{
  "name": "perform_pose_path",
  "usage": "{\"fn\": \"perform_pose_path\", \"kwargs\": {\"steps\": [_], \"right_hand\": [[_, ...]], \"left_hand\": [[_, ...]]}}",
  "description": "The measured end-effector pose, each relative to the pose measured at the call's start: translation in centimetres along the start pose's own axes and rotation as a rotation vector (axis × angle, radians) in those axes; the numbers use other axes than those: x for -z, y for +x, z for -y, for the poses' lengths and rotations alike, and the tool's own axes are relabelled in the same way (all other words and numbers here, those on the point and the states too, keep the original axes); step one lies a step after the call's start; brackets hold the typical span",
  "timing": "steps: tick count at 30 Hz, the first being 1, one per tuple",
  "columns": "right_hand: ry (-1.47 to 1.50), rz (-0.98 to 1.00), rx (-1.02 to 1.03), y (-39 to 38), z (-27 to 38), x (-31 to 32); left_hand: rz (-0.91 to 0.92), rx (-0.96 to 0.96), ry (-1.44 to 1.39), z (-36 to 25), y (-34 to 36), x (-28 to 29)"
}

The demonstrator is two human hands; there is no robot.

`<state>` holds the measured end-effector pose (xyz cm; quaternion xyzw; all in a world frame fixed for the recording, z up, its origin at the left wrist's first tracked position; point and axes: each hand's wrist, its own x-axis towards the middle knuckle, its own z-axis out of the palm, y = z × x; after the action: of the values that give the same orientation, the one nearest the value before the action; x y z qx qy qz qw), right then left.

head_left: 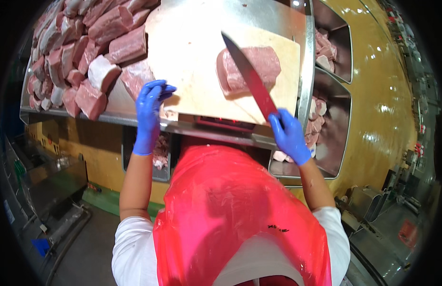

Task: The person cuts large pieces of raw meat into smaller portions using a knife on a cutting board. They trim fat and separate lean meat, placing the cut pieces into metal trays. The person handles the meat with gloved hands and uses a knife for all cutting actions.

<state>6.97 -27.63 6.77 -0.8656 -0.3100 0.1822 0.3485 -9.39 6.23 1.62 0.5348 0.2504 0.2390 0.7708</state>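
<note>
**Meat cutting station: hands, knife and block**

Meat blocks [82, 52] lie heaped well to the left of the left fingers, raw and pink with pale fat. Left hand [149, 114], in a blue glove, rests at the near left edge of the cutting board [192, 71], fingers curled loosely and gripping nothing that shows. One meat piece [249, 66] lies on the board, ahead of and between both hands. Judged: it is dense, soft and wet, likely slippery under a glove; it is best held from above on its broad top, clear of the blade. Right hand [290, 136], also gloved, is closed around the handle of a long knife [249, 76], whose blade lies across the piece, tip away from the person.

The steel bench [278, 14] carries the board; bins of cut pieces [321, 119] sit just right of the right fingers. A red apron [230, 209] covers the person. The floor is yellow, with machinery at both sides.
</note>
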Motion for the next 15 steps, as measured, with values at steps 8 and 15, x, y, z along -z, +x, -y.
{"fn": "perform_pose_path", "kwargs": {"steps": [8,15], "right_hand": [[0.154,0.005,0.127,3.7,1.5,0.0],[-0.17,0.219,0.258,0.9,-2.6,3.3]], "left_hand": [[-0.181,-0.126,0.038,0.6,-5.9,-0.4],[-0.221,-0.006,0.146,3.3,-8.6,-0.2]]}}
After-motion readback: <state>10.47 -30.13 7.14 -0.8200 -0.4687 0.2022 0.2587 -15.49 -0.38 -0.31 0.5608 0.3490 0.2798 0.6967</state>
